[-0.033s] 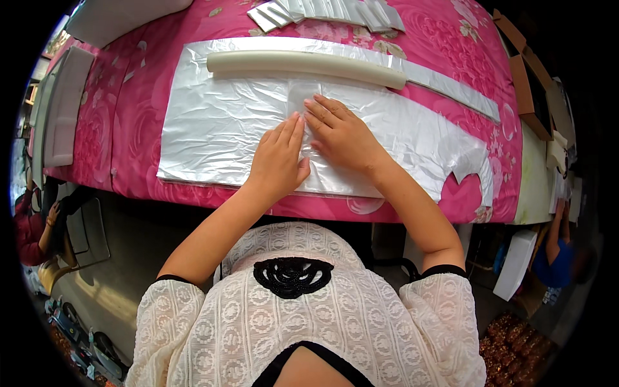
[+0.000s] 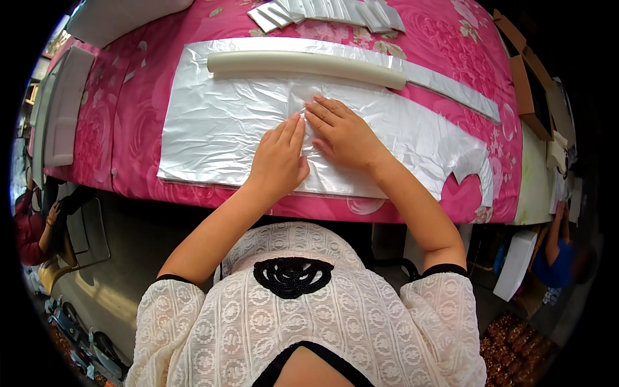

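Observation:
A flat stack of thin whitish plastic bags [image 2: 219, 122] lies wrinkled across the table, with a handle cutout at its right end. My left hand [image 2: 278, 155] rests on the middle of the top bag, fingers stretched forward and close together. Just right of it, my right hand [image 2: 343, 135] lies flat on the same plastic, its fingers slanting toward the left fingertips. Neither hand holds anything. Beyond the fingertips, a long off-white tube [image 2: 303, 62] lies across the far part of the stack. A narrow folded plastic strip [image 2: 454, 95] extends from behind its right end.
A pink floral cloth [image 2: 97, 129] covers the table. Several folded plastic bundles [image 2: 335, 11] lie at the far edge. White blocks [image 2: 71, 106] stand at the left, and brown cardboard boxes [image 2: 530, 97] at the right. Other people appear at both sides, one in a blue top [image 2: 553, 264].
My right thumb has shifted slightly forward over the plastic. Otherwise both hands, the tube and the bags are in nearly the same place.

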A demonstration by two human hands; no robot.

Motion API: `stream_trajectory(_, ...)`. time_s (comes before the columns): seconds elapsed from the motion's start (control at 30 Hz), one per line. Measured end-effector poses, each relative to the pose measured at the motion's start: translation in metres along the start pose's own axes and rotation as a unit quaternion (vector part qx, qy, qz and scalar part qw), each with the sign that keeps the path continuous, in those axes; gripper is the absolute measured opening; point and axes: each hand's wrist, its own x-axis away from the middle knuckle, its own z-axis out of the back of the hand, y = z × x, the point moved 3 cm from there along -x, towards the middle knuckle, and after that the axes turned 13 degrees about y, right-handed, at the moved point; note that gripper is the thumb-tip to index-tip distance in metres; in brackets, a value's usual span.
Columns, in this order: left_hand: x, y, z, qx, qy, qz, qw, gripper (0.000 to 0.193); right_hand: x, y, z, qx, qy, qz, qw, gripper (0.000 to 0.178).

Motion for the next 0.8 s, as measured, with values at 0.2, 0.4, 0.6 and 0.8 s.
stream_trajectory(0.2, -0.016, -0.009, -0.001, -0.036, 0.080, -0.067, 0.994, 0.035, -0.002, 0.012, 0.000, -0.059, -0.005, -0.028, 0.998, 0.045)
stream_trajectory(0.4, 0.015, -0.003, 0.025, 0.083, 0.067, -0.158, 0.982, 0.031, 0.017, -0.018, 0.001, -0.099, 0.017, -0.008, 0.995, 0.034)
stream_trajectory(0.6, 0.039, -0.008, 0.030, 0.118, -0.012, -0.094, 0.989, 0.052, 0.034, -0.029, -0.002, -0.130, 0.064, -0.032, 0.989, 0.032)
stream_trajectory(0.8, 0.033, -0.010, 0.025, 0.155, 0.003, -0.001, 0.988, 0.057, 0.030, -0.021, 0.003, -0.169, 0.044, -0.140, 0.975, 0.030)
